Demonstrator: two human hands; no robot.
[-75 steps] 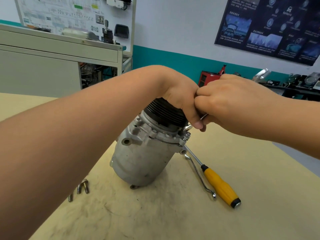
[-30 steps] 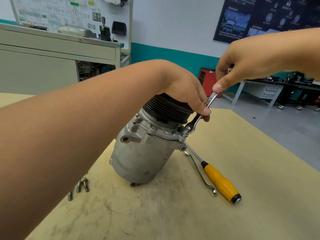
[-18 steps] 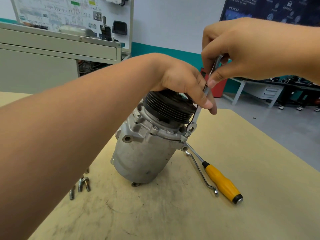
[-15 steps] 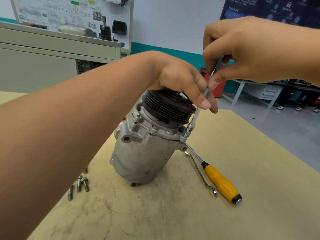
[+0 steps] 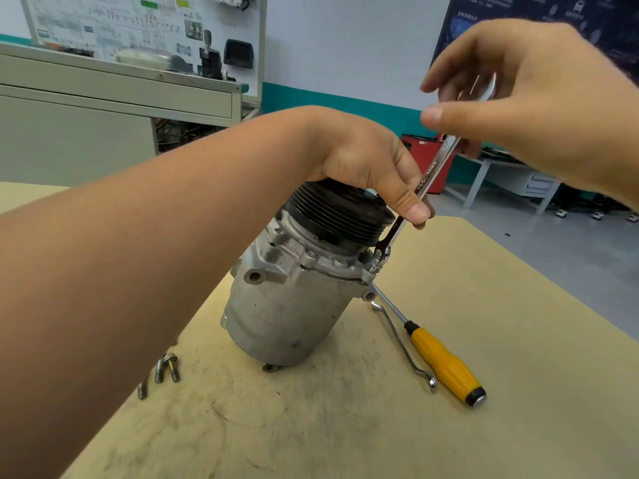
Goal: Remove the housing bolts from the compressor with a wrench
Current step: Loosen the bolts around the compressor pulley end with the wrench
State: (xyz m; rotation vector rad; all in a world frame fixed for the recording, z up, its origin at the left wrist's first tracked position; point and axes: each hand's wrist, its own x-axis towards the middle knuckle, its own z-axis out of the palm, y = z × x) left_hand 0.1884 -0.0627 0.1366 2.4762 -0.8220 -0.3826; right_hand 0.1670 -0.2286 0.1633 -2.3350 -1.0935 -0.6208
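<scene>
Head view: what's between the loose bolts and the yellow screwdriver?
The compressor stands between the bolts and the screwdriver, with a bent wrench lying right beside the screwdriver on the compressor's side. Head view.

Lettering on the wrench (image 5: 428,176), the one standing up from the rim of the compressor (image 5: 294,305). It's stamped lengthwise along the shank. "TOOL" comes through clearly enough, but the characters after it run together and can't be made out. On the back wall, the white board (image 5: 138,25) is packed with printed diagrams and small print, all too fine to read. Up at the right, the dark poster (image 5: 553,8) carries pale lines of text and icons, too blurred to read.
</scene>
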